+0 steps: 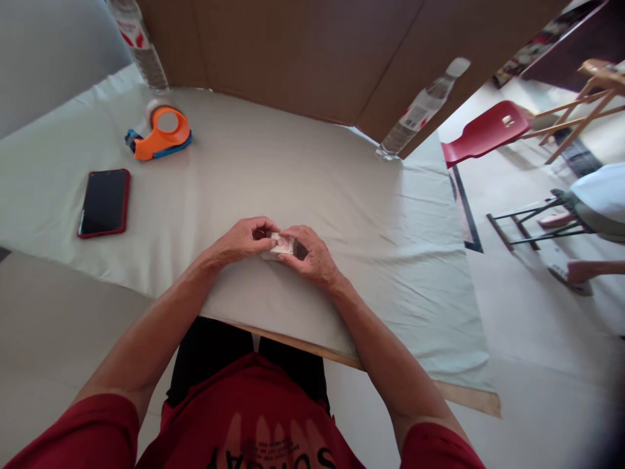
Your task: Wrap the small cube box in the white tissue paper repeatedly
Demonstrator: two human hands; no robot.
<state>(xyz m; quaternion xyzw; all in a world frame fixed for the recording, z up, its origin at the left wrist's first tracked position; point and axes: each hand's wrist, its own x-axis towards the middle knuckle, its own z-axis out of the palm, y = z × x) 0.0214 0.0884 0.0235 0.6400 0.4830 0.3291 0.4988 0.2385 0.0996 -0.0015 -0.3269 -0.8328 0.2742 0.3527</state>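
A small, pale box-like object (284,244) with a reddish print lies between my two hands, low over the cloth-covered table near its front edge. My left hand (247,240) pinches its left end, thumb and fingers bent around it. On the other side, my right hand (312,256) grips the right end between thumb and fingers. Part of the object is hidden behind my fingers, and its exact kind is too small to make out.
An orange tape dispenser (168,130) and a phone in a red case (103,203) lie at the left. Water bottles (141,49) (420,114) stand against a cardboard panel (293,58). A red chair (488,133) and a seated person (603,202) are at the right.
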